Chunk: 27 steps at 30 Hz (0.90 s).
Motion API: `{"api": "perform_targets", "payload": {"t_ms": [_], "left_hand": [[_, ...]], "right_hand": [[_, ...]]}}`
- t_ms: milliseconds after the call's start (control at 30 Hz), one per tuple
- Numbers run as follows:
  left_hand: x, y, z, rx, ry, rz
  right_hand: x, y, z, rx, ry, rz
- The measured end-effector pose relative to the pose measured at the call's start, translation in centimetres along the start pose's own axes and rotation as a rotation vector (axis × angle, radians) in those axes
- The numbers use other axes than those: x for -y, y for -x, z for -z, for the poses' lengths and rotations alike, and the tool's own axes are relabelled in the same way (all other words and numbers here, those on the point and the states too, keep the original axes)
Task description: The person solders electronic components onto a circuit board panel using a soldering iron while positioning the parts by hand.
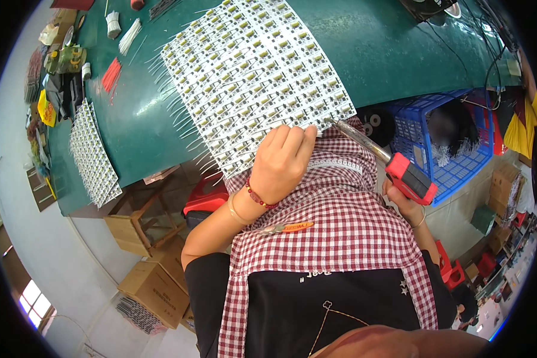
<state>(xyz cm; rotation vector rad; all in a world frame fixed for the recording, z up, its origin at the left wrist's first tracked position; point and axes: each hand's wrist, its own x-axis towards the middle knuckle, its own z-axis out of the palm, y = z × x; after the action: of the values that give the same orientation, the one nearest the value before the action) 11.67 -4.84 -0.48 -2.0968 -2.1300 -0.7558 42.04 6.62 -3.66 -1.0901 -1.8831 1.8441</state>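
A large white panel of small circuit boards (262, 71) lies on the green table and overhangs its near edge. Rows of yellowish components cover it, and thin white wires (184, 122) stick out along its left side. My left hand (280, 164) is closed over the panel's near edge, fingertips pinched together at the boards; whatever lies between them is hidden. Gripped in my right hand (403, 204) is a soldering gun (410, 179) with a red and black handle. Its metal barrel points up-left, the tip at the panel's near right corner, just right of my left fingers.
Another wired board panel (92, 158) lies at the table's left end. Bundles of white wires (130, 37) and red wires (111, 75) rest beyond it. A blue plastic crate (420, 140) stands right of my lap; black cables (489, 53) hang at the far right. Cardboard boxes (155, 292) sit lower left.
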Motion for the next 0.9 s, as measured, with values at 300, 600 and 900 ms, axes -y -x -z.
{"api": "perform_targets", "payload": {"t_ms": [300,600,900], "left_hand": [[-0.3,-0.3,2.4,-0.072,0.017,0.049],[1.6,-0.9,0.3,-0.021,0.115,0.005],[1.8,-1.0,0.1,-0.005,0.117,-0.01]], "right_hand": [[0.1,-0.1,0.0,0.014,-0.017,-0.01],[1.5,-0.6,-1.0,0.011,-0.028,-0.019],[0.1,-0.1,-0.5,0.053,0.17,0.046]]}}
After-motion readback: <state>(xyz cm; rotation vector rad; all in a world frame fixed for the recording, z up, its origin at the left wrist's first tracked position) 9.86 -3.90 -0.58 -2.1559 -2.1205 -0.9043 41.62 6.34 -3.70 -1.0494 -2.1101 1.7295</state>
